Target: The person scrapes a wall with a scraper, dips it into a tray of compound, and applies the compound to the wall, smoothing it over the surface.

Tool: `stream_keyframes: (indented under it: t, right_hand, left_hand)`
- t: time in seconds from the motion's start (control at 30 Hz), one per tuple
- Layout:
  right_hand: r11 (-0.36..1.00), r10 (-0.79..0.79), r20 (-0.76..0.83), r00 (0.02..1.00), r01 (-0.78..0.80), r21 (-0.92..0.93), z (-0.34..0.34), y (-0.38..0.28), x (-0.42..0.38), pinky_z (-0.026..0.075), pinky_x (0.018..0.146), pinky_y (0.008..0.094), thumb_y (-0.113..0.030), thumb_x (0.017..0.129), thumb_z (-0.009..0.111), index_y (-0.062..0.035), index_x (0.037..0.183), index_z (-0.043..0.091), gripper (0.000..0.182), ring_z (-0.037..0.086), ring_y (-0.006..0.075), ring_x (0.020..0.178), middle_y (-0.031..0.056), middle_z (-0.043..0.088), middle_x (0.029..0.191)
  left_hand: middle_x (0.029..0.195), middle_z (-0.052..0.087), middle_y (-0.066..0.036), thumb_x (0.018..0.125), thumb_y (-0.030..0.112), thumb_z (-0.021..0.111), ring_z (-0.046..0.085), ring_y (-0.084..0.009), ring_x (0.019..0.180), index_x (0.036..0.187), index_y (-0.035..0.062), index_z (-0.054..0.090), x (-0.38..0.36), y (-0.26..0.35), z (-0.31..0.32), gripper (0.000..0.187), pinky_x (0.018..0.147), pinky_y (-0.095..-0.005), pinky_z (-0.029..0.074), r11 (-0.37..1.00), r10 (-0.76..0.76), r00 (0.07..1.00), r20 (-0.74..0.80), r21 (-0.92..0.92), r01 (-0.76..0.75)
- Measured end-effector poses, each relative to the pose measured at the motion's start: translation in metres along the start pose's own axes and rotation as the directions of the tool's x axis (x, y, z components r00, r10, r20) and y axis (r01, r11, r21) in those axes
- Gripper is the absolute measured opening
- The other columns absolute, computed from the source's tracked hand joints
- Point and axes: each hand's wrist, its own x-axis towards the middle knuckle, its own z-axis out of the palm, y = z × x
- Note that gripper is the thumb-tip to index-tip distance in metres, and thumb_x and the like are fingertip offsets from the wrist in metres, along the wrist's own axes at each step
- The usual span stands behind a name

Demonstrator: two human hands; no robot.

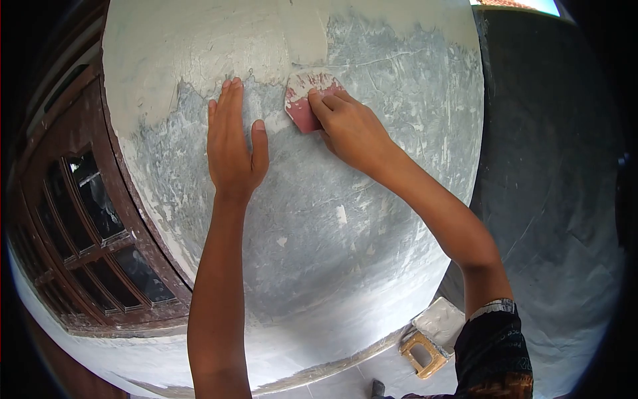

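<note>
A wall [299, 239] of patchy grey cement fills the middle of the head view, with cream-coloured putty [219, 40] spread over its upper part. My right hand [352, 130] grips a flat reddish putty scraper [302, 113], its upper part smeared with pale putty. The scraper lies against the wall at the putty's lower edge. To its left, my left hand [232, 139] is laid flat on the grey surface, fingers stretched up and thumb apart, holding nothing. Fingertips of that hand reach the ragged putty border.
A brown wooden window [100, 226] with dark panes borders the wall on the left. At lower right, a pale, putty-smeared container [440, 320] sits by a yellowish wooden stool [422, 356] on the tiled floor [345, 382]. A dark grey surface [551, 166] stands at right.
</note>
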Motion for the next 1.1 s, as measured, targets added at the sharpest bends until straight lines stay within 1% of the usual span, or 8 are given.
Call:
stream_keyframes:
  t: [0.13,0.2,0.27,0.4,0.53,0.8,1.0,1.1]
  right_hand:
    - [0.834,0.111,0.172,0.979,-0.186,0.52,-0.056,-0.007,0.007,0.054,0.065,0.0405,-0.001,0.073,0.073,0.0046,0.12,0.067,0.048,0.067,0.0289,0.075,0.0169,0.067,0.08]
    - [0.778,0.314,0.014,0.949,-0.265,0.569,-0.065,0.008,0.023,0.045,0.059,0.0281,0.001,0.079,0.068,-0.0017,0.119,0.072,0.04,0.052,0.0123,0.061,0.0064,0.06,0.07]
    - [0.863,0.314,-0.203,0.928,-0.19,0.468,-0.062,0.03,0.045,0.053,0.066,0.0371,-0.005,0.075,0.069,0.0021,0.116,0.072,0.041,0.065,0.028,0.065,0.0172,0.066,0.075]
    - [0.98,0.143,-0.329,0.934,-0.088,0.178,-0.033,0.068,0.075,0.052,0.066,0.0333,-0.002,0.082,0.068,-0.0033,0.12,0.072,0.038,0.062,0.0219,0.062,0.0122,0.068,0.081]
    - [0.992,0.026,-0.239,0.971,-0.055,-0.115,-0.011,0.077,0.084,0.056,0.072,0.0411,-0.002,0.081,0.069,-0.0025,0.121,0.064,0.04,0.066,0.0309,0.087,0.0133,0.067,0.091]
    - [0.998,0.058,-0.015,0.998,-0.059,-0.019,0.002,-0.006,0.001,0.06,0.065,0.038,0.003,0.079,0.062,0.0076,0.118,0.059,0.04,0.066,0.0313,0.096,0.0156,0.065,0.096]
    - [0.978,0.198,-0.208,0.958,-0.181,0.1,-0.029,0.03,0.063,0.054,0.07,0.0457,-0.002,0.079,0.065,0.0014,0.095,0.062,0.017,0.065,0.0349,0.082,0.0156,0.063,0.083]
    - [0.981,0.174,-0.247,0.953,-0.191,-0.044,-0.008,0.058,0.076,0.054,0.068,0.0457,0.001,0.081,0.062,0.0002,0.11,0.063,0.028,0.065,0.0355,0.079,0.0159,0.065,0.084]
  left_hand:
    - [0.144,0.051,-0.026,0.094,0.016,0.049,0.044,-0.0396,0.141,0.142,-0.0085,0.046,0.001,-0.001,0.0,0.054,0.118,-0.0541,0.027,1.0,-0.003,1.0,0.008,0.008,0.003]
    - [0.144,0.051,-0.026,0.094,0.016,0.049,0.044,-0.0396,0.141,0.142,-0.0088,0.045,0.001,-0.001,0.0,0.054,0.119,-0.054,0.027,1.0,-0.001,1.0,0.002,0.012,0.001]
    - [0.144,0.051,-0.026,0.094,0.015,0.048,0.044,-0.0396,0.141,0.142,-0.0092,0.045,0.0,0.0,0.001,0.054,0.119,-0.0539,0.027,1.0,0.001,1.0,0.002,0.01,-0.001]
    - [0.147,0.049,-0.024,0.1,0.018,0.038,0.042,-0.0379,0.142,0.145,-0.0074,0.042,0.0,-0.001,0.002,0.052,0.121,-0.0523,0.023,1.0,-0.014,1.0,0.013,0.008,0.014]
    - [0.147,0.049,-0.024,0.1,0.019,0.039,0.042,-0.0378,0.142,0.145,-0.0073,0.042,-0.001,-0.001,0.002,0.052,0.12,-0.0524,0.023,1.0,-0.013,1.0,0.008,0.007,0.013]
    - [0.145,0.051,-0.026,0.097,0.018,0.045,0.044,-0.0392,0.141,0.143,-0.0078,0.044,0.0,0.0,0.001,0.053,0.119,-0.0535,0.026,1.0,-0.008,1.0,-0.007,0.001,0.008]
    - [0.143,0.052,-0.027,0.094,0.016,0.049,0.046,-0.04,0.139,0.142,-0.0087,0.046,0.0,0.0,0.001,0.054,0.118,-0.0546,0.028,1.0,-0.002,1.0,0.002,0.011,0.002]
    - [0.144,0.052,-0.027,0.094,0.016,0.049,0.046,-0.0399,0.139,0.142,-0.0088,0.046,0.001,0.0,0.001,0.054,0.118,-0.0546,0.028,1.0,-0.004,1.0,-0.001,0.016,0.004]
